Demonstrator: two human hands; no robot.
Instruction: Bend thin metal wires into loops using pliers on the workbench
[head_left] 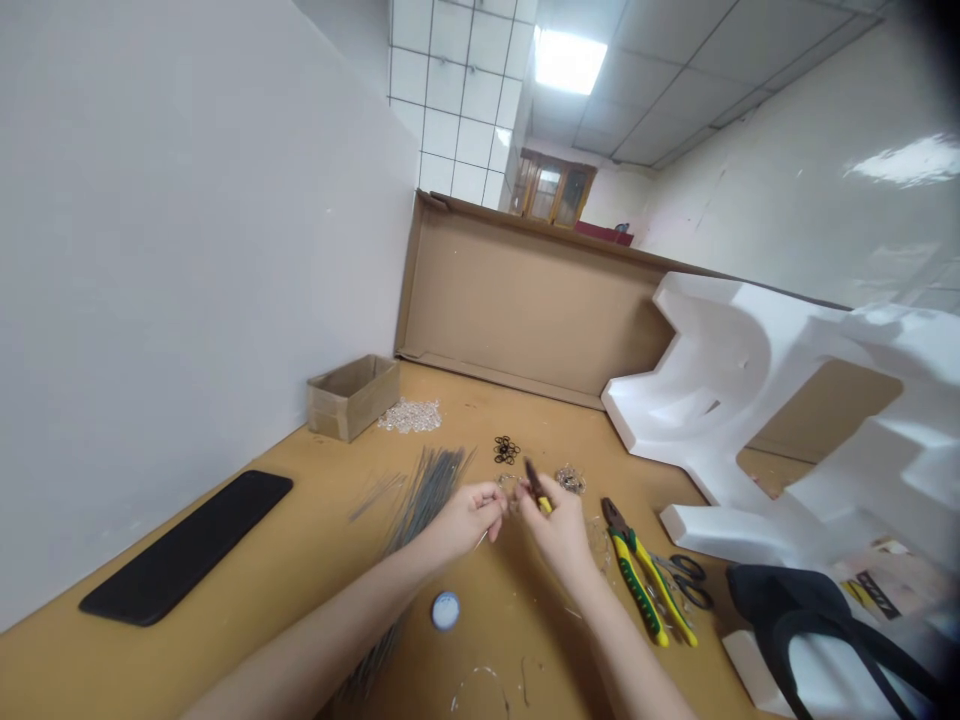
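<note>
My left hand (478, 512) is closed in a pinch, with what looks like a short thin wire (481, 540) poking out below the fingers. Close beside it, my right hand (559, 525) is wrapped round small pliers (533, 480) with dark jaws and a bit of yellow handle showing. A small loop of fine wire or chain (506, 480) lies by the fingertips, too blurred to make out fully. Under and left of my left forearm runs a bundle of straight grey wires (427, 490). Black rings (506, 450) and a heap of silvery metal pieces (570, 480) lie just beyond the hands.
Large yellow-green pliers (637, 570) and scissors (686, 580) lie at right, before white foam (709, 370) and a black strapped item (802, 600). A cardboard box (341, 410), clear bits (410, 415), a black slab (187, 545) and a round blue-white disc (445, 610) are leftward.
</note>
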